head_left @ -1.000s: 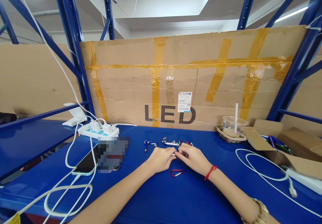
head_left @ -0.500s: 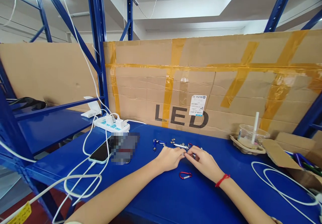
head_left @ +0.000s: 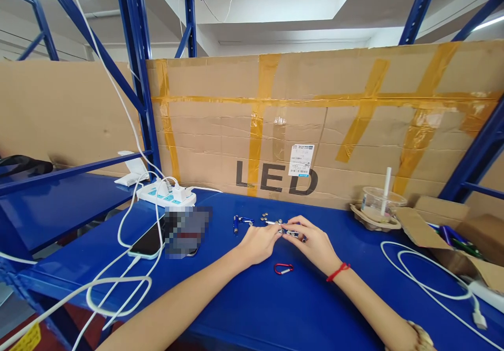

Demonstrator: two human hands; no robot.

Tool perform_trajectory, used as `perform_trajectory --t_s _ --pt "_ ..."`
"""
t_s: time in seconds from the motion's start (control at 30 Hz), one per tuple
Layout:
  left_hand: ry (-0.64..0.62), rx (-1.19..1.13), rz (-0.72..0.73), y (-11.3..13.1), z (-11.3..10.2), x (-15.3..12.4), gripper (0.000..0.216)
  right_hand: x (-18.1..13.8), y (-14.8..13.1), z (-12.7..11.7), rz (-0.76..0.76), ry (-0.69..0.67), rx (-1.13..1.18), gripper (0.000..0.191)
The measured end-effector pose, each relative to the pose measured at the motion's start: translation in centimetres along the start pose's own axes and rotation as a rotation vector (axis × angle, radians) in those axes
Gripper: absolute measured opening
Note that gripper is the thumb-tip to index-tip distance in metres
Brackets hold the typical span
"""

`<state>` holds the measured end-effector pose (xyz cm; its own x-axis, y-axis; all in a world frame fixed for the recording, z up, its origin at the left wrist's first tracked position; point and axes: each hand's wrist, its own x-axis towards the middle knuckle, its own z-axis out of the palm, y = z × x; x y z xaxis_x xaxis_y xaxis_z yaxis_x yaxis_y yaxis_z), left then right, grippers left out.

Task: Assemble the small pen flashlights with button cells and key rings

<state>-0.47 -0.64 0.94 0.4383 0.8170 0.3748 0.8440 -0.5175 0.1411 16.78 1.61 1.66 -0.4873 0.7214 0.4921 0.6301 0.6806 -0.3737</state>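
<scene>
Silver part (head_left: 291, 233) in right hand (head_left: 311, 238), thumb and fingers pinched on it, opening nearly nil; its exact shape is mostly hidden by fingers. Left hand (head_left: 258, 245) curled, fingertips meeting the right's at the part's near end; can't tell if it grips anything. Clock centred where the fingertips meet, 12 pointing away from the person. Part sits just off centre at 3 o'clock, above the blue tabletop (head_left: 315, 309).

Just beyond the fingertips, 11 o'clock: silver tube (head_left: 271, 223), partly covered. Small metal discs (head_left: 264, 217) loose near it, 10 to 11. Blue tubes (head_left: 241, 221) at 9, beside the left hand, one pointing away, one lying crosswise. Red carabiner (head_left: 283, 269) flat at 6, near, apart from both hands.

Farther out: phone (head_left: 146, 243) at 9, power strip (head_left: 166, 200) with plugs in between 9 and 10, cup (head_left: 372, 204) with straw between 2 and 3, open box (head_left: 423, 228) with pens at 3. Taped cardboard (head_left: 212, 135) stands at 12, lettered LED. Red string (head_left: 337, 272) round right wrist.
</scene>
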Motion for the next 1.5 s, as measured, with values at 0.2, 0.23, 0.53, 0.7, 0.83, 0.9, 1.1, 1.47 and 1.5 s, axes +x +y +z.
perform_trajectory --t_s 0.2,0.23,0.53,0.7,0.83,0.9,1.1,1.47,1.5 --pt "-0.038 -0.087 0.042 0.0 -0.1 0.0 0.028 0.1 0.7 0.1 -0.047 0.045 0.062 0.023" --pt "-0.046 -0.096 0.049 0.0 -0.1 0.0 0.028 0.1 0.8 0.2 -0.055 0.047 0.079 0.023" --pt "-0.079 -0.086 0.058 -0.3 0.0 0.0 0.027 0.1 1.1 0.5 -0.092 0.063 0.114 0.02" --pt "-0.072 -0.06 0.059 -0.3 0.0 0.1 0.025 0.0 1.0 0.4 -0.066 0.047 0.134 0.019" --pt "-0.063 -0.054 0.067 -0.3 -0.1 0.1 0.025 0.1 1.0 0.4 -0.048 0.03 0.154 0.019" --pt "-0.059 -0.057 0.069 -0.3 0.0 0.1 0.025 0.1 1.0 0.4 -0.039 0.014 0.168 0.019" --pt "-0.025 -0.079 0.077 -0.5 0.2 0.1 0.025 0.1 1.2 0.6 -0.031 0.002 0.205 0.021" --pt "0.095 -0.166 0.152 -0.7 0.1 0.3 0.024 0.2 1.3 0.7 -0.015 0.085 0.413 0.021" --pt "0.104 -0.171 0.149 -0.6 0.1 0.3 0.023 0.2 1.3 0.7 -0.005 0.086 0.452 0.021"
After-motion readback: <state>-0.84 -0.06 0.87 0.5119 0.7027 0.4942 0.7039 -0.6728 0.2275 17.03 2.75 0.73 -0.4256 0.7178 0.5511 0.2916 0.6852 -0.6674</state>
